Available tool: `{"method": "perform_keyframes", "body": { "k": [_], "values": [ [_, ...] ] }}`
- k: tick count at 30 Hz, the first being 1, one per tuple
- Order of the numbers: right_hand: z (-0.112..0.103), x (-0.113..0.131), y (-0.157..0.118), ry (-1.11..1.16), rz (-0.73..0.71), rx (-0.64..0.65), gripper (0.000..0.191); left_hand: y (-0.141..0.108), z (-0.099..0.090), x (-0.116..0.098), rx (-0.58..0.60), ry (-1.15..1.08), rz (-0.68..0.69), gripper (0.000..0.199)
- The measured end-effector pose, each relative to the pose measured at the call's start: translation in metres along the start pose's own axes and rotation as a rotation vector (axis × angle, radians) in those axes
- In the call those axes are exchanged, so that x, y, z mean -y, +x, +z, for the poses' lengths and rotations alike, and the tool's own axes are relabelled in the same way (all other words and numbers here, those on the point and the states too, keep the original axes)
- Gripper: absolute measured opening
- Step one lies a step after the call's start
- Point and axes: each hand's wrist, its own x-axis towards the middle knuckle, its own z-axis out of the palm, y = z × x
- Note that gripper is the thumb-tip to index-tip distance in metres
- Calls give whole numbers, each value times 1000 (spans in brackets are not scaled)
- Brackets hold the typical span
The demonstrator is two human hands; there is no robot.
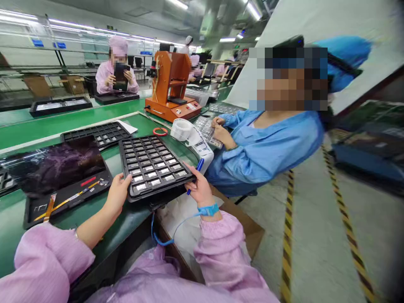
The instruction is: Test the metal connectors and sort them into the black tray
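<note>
A black compartment tray (164, 183) full of small silvery metal parts lies tilted before me at the table's edge. My left hand (118, 192) grips its near left side, thumb on the rim. My right hand (200, 189) is closed on the right corner and also holds a blue pen (200, 164), which sticks up between the fingers. Around the right wrist sits a blue wrist strap (208, 209) with a coiled cord. Left of the tray, a dark glossy screen panel (53, 164) leans over a black holder (67, 206) with orange flex cables (67, 200).
A second black tray (97, 132) lies behind. An orange press machine (172, 88), a white label roll (181, 128) and a red tape ring (160, 131) stand on the green table. At right sits a co-worker in blue (261, 147); another person (116, 71) works opposite.
</note>
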Motion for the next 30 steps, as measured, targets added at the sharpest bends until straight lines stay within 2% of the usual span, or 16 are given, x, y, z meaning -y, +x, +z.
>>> {"method": "perform_keyframes", "body": {
  "k": [5, 12, 16, 21, 30],
  "values": [
    [-7, 7, 2, 23, -49, -29, 20, -1, 4, -5, 158, 4, -45, 56],
    [-22, 7, -1, 45, -184, -88, 13, -4, 11, -4, 391, 11, -63, 46],
    [-26, 6, -5, 33, -259, -110, 13, -5, 18, -1, 405, 25, -57, 41],
    [-29, 5, -9, 10, -325, -108, 19, -2, 25, 2, 385, 44, -58, 43],
    [-36, 4, -15, -26, -328, -107, 26, -8, 27, 10, 397, 118, -40, 48]
  ]
}}
